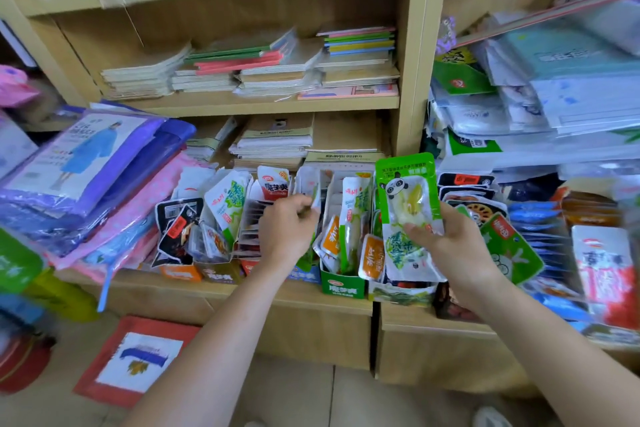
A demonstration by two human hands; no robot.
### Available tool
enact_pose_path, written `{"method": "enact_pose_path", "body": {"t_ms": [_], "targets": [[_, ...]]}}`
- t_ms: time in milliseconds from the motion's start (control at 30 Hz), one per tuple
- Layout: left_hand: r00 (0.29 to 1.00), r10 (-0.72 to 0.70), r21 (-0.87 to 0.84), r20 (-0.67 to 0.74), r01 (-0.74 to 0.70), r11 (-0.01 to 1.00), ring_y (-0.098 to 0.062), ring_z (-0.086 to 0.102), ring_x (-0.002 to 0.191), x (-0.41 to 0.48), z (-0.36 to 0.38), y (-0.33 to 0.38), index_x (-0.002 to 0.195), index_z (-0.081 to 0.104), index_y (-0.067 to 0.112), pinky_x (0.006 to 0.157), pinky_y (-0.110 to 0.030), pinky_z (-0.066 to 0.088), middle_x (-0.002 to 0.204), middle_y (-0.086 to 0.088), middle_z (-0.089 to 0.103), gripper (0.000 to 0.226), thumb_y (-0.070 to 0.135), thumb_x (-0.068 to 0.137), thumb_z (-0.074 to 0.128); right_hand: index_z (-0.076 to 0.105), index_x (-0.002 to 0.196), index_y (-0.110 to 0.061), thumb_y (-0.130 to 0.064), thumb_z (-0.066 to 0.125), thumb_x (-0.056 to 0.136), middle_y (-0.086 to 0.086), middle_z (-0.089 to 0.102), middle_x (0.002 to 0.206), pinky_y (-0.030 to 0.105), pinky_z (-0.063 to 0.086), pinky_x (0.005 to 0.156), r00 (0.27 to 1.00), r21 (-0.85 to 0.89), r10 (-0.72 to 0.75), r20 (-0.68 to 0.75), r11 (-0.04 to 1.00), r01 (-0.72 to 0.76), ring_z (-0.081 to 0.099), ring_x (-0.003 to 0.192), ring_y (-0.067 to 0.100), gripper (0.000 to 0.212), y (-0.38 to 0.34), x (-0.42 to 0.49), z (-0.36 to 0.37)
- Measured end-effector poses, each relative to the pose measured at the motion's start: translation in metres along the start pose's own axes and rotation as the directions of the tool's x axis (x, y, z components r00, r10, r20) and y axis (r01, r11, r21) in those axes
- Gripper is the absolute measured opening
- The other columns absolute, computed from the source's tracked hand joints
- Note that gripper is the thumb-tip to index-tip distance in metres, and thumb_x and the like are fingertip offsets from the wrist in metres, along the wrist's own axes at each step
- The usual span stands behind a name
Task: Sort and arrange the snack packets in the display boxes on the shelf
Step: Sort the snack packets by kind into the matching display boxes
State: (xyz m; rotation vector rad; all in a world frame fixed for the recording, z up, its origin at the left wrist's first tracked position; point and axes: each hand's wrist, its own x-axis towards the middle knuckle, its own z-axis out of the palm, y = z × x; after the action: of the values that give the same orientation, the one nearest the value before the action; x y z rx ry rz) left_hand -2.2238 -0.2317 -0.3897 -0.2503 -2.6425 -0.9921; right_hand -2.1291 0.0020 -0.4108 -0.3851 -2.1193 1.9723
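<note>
My right hand (pixel 446 239) holds a green snack packet with a panda picture (pixel 407 191) upright, with more white and green packets stacked behind it. My left hand (pixel 287 224) reaches into the row of display boxes and pinches the top edge of a white packet (pixel 310 184). A green display box (pixel 343 282) stands between my hands, with white, green and orange packets upright in it. Orange boxes (pixel 181 272) at the left hold black and white packets. Blue packets (pixel 533 218) stand in rows at the right.
The boxes sit on a low wooden shelf ledge (pixel 242 295). Stacked notebooks (pixel 277 69) fill the shelves above. Purple and pink plastic-wrapped goods (pixel 93 166) lie at the left, bagged stationery (pixel 554 87) piles up at the right. A red-framed card (pixel 138 360) lies on the floor.
</note>
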Motion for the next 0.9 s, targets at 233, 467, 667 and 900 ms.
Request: {"method": "enact_pose_path", "body": {"t_ms": [233, 467, 667, 900], "targets": [[0.974, -0.11, -0.402, -0.197, 0.022, 0.915, -0.014, 0.07, 0.077, -0.001, -0.033, -0.012, 0.085, 0.075, 0.021, 0.073, -0.034, 0.058, 0.08, 0.002, 0.075, 0.013, 0.014, 0.094, 0.068, 0.025, 0.156, -0.015, -0.031, 0.075, 0.087, -0.004, 0.031, 0.158, 0.043, 0.028, 0.119, 0.999, 0.113, -0.041, 0.023, 0.993, 0.038, 0.027, 0.147, 0.014, 0.087, -0.022, -0.019, 0.013], [0.993, -0.114, -0.627, 0.044, 0.116, 0.77, -0.012, 0.072, 0.09, -0.038, -0.021, 0.02, 0.094, 0.073, 0.028, 0.083, -0.05, 0.06, 0.093, 0.007, 0.076, 0.004, 0.026, 0.093, 0.069, 0.036, 0.15, -0.01, -0.017, 0.062, 0.097, -0.009, 0.042, 0.107, 0.028, 0.053, 0.087, 0.995, 0.078, -0.084, 0.057, 0.994, 0.08, 0.049, 0.124, 0.009, 0.059, -0.018, -0.03, 0.043], [0.961, 0.216, -0.264, 0.171, -0.166, 0.95, 0.002, 0.058, 0.115, -0.045, 0.009, 0.017, 0.119, 0.073, 0.024, 0.102, -0.017, 0.043, 0.124, 0.016, 0.066, 0.026, 0.028, 0.094, 0.069, 0.034, 0.151, -0.009, -0.014, 0.057, 0.099, -0.002, 0.063, 0.123, 0.024, 0.047, 0.084, 0.986, 0.055, -0.028, -0.165, 0.998, 0.037, 0.061, 0.104, 0.007, 0.057, -0.013, -0.026, 0.037], [0.979, 0.196, 0.238, -0.049, -0.179, 0.955, -0.023, 0.055, 0.115, -0.038, 0.017, 0.012, 0.14, 0.052, 0.025, 0.092, -0.037, 0.052, 0.132, 0.001, 0.057, 0.072, 0.049, 0.078, 0.08, 0.05, 0.142, -0.016, -0.019, 0.062, 0.096, 0.003, 0.071, 0.109, 0.025, 0.048, 0.072, 0.974, 0.061, 0.02, -0.227, 0.998, -0.007, 0.064, 0.101, 0.013, 0.047, -0.008, -0.016, 0.015]]}}
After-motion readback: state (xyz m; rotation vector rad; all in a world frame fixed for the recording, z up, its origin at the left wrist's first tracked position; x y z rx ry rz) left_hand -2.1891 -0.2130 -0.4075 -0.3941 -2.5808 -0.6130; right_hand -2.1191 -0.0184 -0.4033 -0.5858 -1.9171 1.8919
